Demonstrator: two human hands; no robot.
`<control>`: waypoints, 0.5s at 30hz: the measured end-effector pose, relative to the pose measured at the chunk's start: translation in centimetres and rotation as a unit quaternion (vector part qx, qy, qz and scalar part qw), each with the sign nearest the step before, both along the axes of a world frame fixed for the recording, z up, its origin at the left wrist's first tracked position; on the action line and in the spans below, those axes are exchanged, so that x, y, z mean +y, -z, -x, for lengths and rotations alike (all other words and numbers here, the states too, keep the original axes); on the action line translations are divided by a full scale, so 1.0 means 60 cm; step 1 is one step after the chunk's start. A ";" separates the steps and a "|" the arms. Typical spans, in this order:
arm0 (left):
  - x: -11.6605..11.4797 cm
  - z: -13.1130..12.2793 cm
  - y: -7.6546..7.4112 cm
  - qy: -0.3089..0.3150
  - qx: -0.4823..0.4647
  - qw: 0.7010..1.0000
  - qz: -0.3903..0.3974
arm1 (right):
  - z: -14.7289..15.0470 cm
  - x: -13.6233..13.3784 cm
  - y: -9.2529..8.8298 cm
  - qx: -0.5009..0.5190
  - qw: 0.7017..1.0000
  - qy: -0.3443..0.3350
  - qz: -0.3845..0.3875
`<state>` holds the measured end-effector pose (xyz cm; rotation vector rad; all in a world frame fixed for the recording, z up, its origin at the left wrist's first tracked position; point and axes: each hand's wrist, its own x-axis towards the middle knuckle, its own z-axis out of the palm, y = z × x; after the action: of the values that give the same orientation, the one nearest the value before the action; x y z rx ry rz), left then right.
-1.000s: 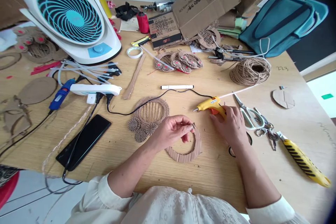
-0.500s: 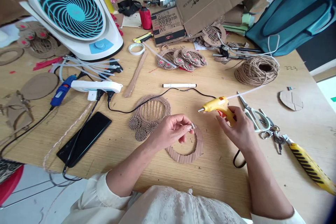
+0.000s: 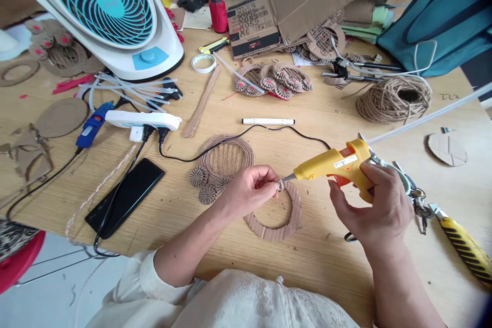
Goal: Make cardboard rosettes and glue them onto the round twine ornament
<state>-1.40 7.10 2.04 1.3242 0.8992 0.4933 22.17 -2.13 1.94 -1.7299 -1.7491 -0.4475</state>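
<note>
Glue gun [image 3: 321, 165] bears a white label [image 3: 345, 162] too small to read.

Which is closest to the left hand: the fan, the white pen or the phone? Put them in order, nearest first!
In the head view, from the left hand:
1. White pen, just beyond it
2. Phone, lying off to its left
3. Fan, at the back left

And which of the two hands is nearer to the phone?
Left. The left hand is to the right of the phone; the right hand, holding the glue gun, is much farther to the right.
</note>
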 end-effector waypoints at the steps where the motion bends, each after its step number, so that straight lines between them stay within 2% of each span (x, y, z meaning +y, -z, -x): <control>1: -0.001 0.000 -0.001 0.000 0.003 1.000 0.002 | -0.001 -0.001 0.000 -0.010 1.000 -0.003 -0.005; 15: 0.000 -0.001 -0.007 -0.013 0.014 1.000 0.016 | -0.006 -0.007 -0.008 -0.082 0.996 -0.014 -0.026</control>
<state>-1.34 7.13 2.46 1.2951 0.9456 0.4797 22.56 -2.53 2.44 -1.6693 -1.8564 -0.6334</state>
